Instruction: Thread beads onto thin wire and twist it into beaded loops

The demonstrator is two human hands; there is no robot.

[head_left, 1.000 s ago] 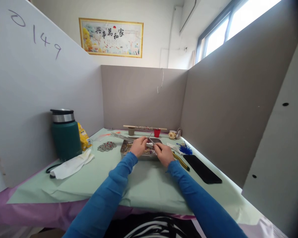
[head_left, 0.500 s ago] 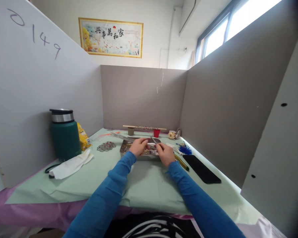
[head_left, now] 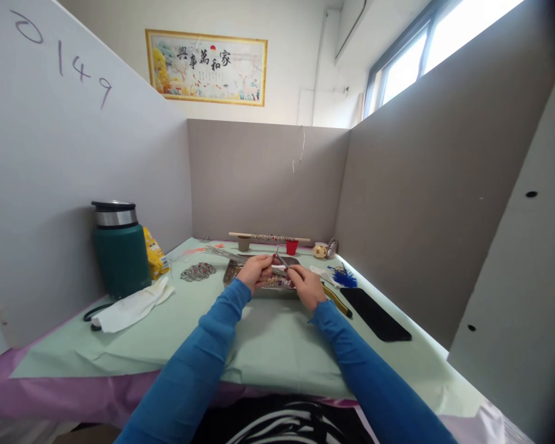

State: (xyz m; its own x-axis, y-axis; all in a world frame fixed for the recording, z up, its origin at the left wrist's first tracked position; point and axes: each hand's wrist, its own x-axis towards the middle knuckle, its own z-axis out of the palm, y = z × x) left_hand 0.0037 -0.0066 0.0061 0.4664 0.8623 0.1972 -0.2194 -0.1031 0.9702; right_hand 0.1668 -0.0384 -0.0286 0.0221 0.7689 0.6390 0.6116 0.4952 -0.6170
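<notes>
- Both my hands are up over the metal tray (head_left: 234,275) near the middle of the worktop (head_left: 268,345), toward its far edge. My left hand (head_left: 255,272) is pinched shut on a thin white strip (head_left: 279,268), and my right hand (head_left: 306,287) is closed on a slim metal tool (head_left: 281,259), tweezers or small scissors, too small to say which.
- The tray is shallow, shiny steel, full of tiny mixed beads (head_left: 277,282), so it looks gritty and glittery.
- What I reckon could go wrong: the strip is skinny and held only by fingertips, so a slip would drop it into the beads. A bump from my wrist on the tray rim could scatter beads across the smooth pale green sheet, and they'd roll.
- The yellow-handled pliers (head_left: 337,301) lie just beside my right forearm, easy to knock toward the right edge.
- Other stuff: a dark green flask (head_left: 120,250) with a steel collar at the left edge, soft crumpled white cloth (head_left: 134,305) in front of it, a flat black phone (head_left: 374,313) on the right, a fluffy blue feather (head_left: 345,279), and a little red cup (head_left: 291,247) at the far edge.
</notes>
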